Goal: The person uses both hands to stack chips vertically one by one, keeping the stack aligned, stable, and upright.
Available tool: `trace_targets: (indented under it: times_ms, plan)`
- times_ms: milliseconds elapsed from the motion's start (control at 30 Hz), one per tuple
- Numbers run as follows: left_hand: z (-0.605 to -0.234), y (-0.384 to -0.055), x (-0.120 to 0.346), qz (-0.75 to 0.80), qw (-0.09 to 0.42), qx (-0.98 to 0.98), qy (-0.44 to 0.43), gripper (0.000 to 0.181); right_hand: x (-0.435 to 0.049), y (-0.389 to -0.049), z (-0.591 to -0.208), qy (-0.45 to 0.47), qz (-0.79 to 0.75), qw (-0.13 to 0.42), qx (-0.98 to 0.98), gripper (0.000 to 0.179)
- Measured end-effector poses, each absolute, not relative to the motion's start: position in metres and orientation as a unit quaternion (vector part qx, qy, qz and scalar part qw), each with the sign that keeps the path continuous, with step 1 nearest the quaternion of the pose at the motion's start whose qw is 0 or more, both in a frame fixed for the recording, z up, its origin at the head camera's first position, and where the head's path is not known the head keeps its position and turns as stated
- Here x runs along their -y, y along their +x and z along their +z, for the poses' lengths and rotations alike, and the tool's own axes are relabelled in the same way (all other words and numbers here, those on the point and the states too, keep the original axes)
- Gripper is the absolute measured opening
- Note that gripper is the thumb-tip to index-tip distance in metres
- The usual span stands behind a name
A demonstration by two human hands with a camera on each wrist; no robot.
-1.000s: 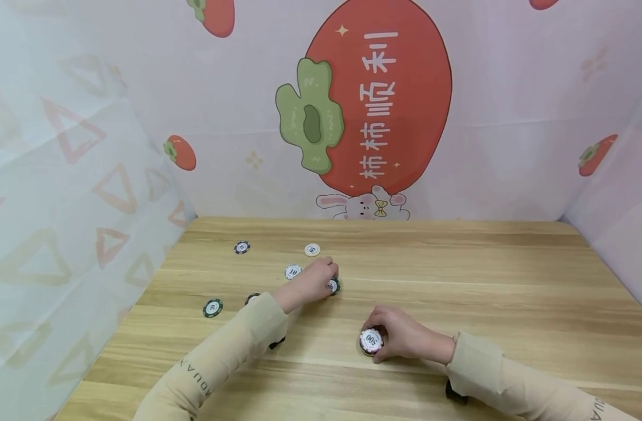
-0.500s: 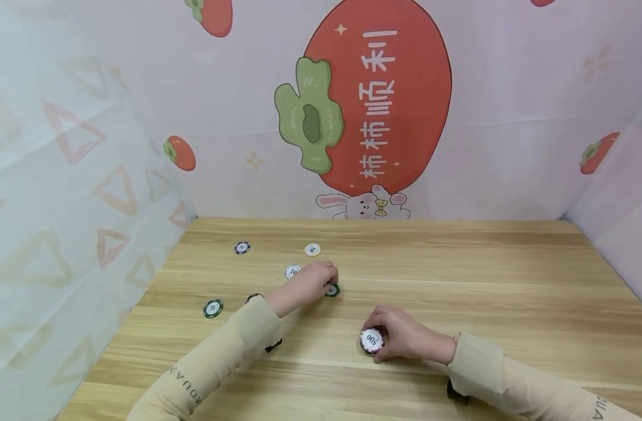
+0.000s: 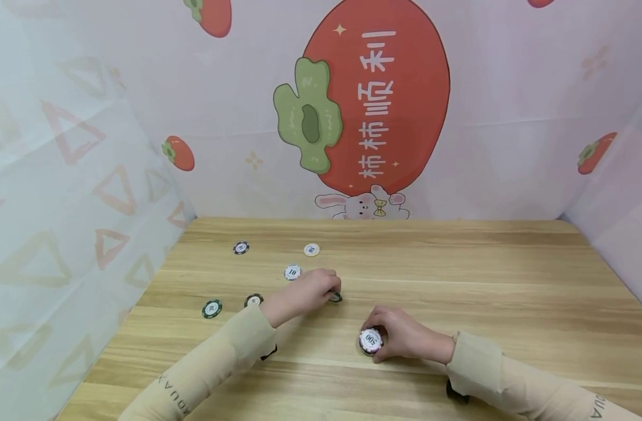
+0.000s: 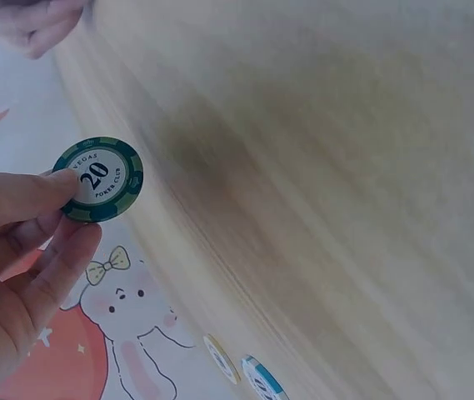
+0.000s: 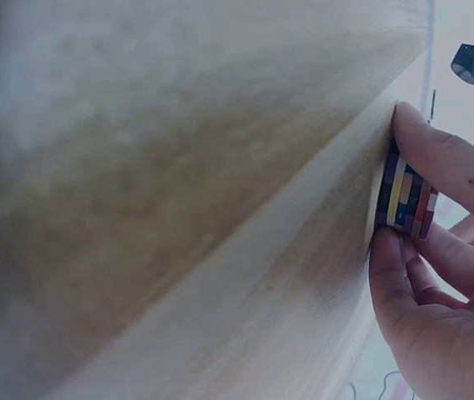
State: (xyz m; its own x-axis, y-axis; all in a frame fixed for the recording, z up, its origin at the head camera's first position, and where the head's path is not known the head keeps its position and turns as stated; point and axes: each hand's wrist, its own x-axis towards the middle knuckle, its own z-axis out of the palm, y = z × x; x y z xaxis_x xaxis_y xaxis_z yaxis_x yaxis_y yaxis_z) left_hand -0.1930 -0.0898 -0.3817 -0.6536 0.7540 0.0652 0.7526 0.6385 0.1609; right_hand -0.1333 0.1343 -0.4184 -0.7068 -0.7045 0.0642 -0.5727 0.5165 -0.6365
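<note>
My left hand [image 3: 311, 288] pinches a green poker chip [image 4: 103, 179] marked 20 between thumb and fingers. In the left wrist view the chip's printed face is turned to the camera; in the head view it is tilted and partly hidden by the fingers. To the right and nearer me, my right hand [image 3: 403, 334] grips a short stack of poker chips [image 3: 371, 340] that stands on the table, a chip marked 500 on top. The right wrist view shows the stack's striped edges [image 5: 403, 200], with thumb and fingers on opposite sides.
Left of the hands, loose chips lie flat and apart on the wooden table [image 3: 484, 263]: a purple one [image 3: 241, 248], a yellowish 50 [image 3: 311, 250], a white 10 [image 3: 293, 272], a black one [image 3: 254, 300] and a green one [image 3: 212, 308]. A patterned backdrop [image 3: 489, 164] rises behind.
My left hand has come slightly toward me, and the green chip in it has tilted. More of the black chip and the white 10 shows beside the wrist. My right hand stays around the stack.
</note>
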Motion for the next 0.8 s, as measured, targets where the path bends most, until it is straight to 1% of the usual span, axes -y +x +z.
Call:
trace_targets:
  times_ms: [267, 467, 700, 800]
  plan:
    - [-0.379, -0.182, 0.089, 0.093, 0.003, -0.890, 0.445, 0.007, -0.134, -0.133, -0.419, -0.379, -0.328, 0.089, -0.861, 0.040]
    - [-0.375, -0.172, 0.085, 0.110, 0.016, -0.883, 0.456, 0.008, -0.135, -0.133, -0.418, -0.371, -0.325, 0.098, -0.864, 0.041]
    - [-0.373, -0.164, 0.079, 0.154, 0.048, -0.880, 0.447, 0.008, -0.135, -0.132, -0.419, -0.368, -0.329, 0.101, -0.864, 0.042]
    - [-0.373, -0.161, 0.077, 0.184, 0.079, -0.890, 0.409, 0.007, -0.135, -0.132, -0.419, -0.367, -0.327, 0.099, -0.865, 0.042]
